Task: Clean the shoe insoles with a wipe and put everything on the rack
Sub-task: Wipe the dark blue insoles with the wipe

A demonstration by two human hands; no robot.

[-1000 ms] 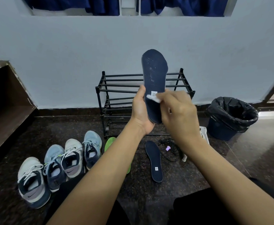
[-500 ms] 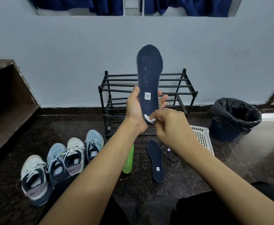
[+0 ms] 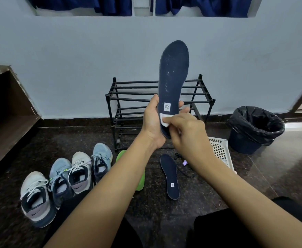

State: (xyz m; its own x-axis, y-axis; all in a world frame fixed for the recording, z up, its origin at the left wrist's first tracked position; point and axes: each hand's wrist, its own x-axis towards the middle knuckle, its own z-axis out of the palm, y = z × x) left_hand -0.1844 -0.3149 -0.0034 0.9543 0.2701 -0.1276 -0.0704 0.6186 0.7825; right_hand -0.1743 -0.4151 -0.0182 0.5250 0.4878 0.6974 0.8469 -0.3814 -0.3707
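While the navy insole (image 3: 173, 77) is gripped upright at its heel end by the left hand (image 3: 152, 123), a white wipe (image 3: 164, 121) is pinched in the right hand (image 3: 186, 130) and pressed against that heel. The insole is held up in front of the black rack (image 3: 134, 97), which is set at the wall edge of the floor (image 3: 157, 215). A second navy insole (image 3: 170, 176) and a green insole (image 3: 140, 181) are laid on the floor.

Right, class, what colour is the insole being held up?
The held insole is navy blue, flecked with pale specks; the head view shows it best.
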